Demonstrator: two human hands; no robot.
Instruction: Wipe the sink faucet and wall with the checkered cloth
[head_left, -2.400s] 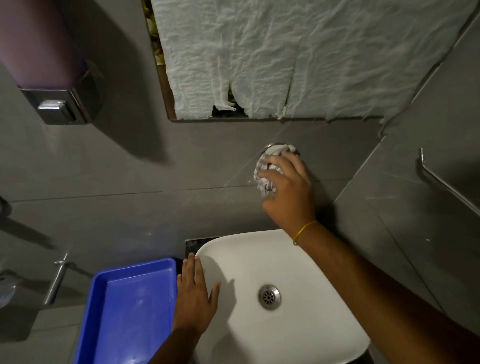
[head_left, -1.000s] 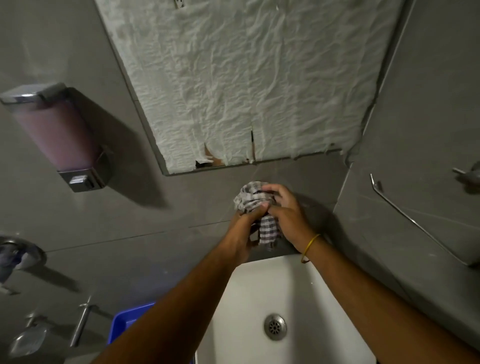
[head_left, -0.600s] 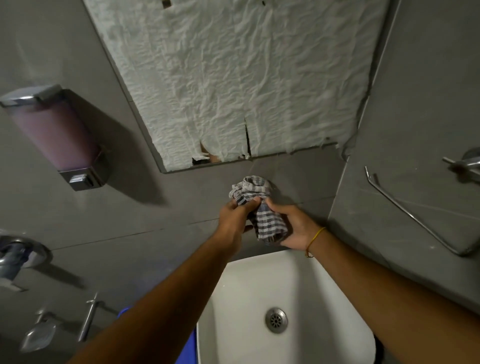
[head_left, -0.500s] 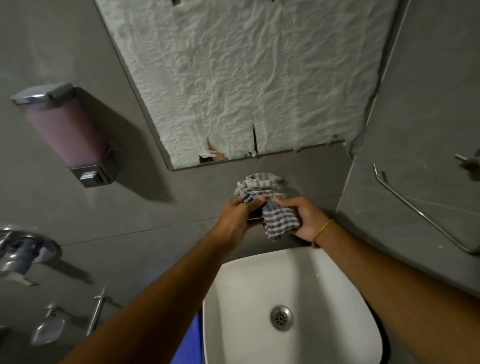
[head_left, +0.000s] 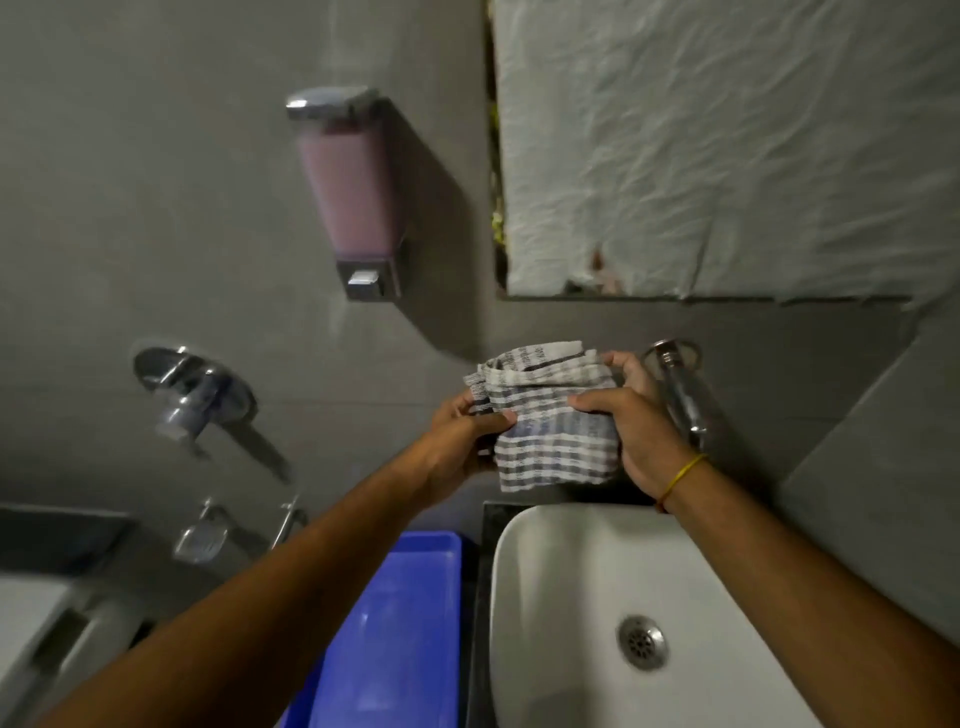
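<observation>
Holding the cloth (head_left: 550, 421) up in front of the grey wall (head_left: 156, 182), both hands are on it at once. The left hand (head_left: 462, 441) pinches its left edge between thumb and fingers, the right hand (head_left: 631, 421) clamps the right edge with the thumb laid across the front. Between them the fabric is bunched in folds along the top and hangs loose below, its long run going left to right from one hand to the other.

Now the relation that matters: the faucet (head_left: 678, 387) sits just to the right of the cloth, directly behind the right hand's knuckles. Its round base is on the wall and its chrome spout slants down toward the sink (head_left: 571, 597). So the right hand is clearly the nearer one — the left is a full cloth-width further off, with the fabric in between.

The cloth itself touches neither faucet nor wall that I can make out; it is held in the air just above the sink's back rim. It looks like a regather or refold — getting a fresh face ready. My read: the next wipe on the spout would fall to the right hand, carrying the cloth a short way right and back. For the bare wall on the left, toward the soap dispenser (head_left: 348, 192), either hand could lead.
</observation>
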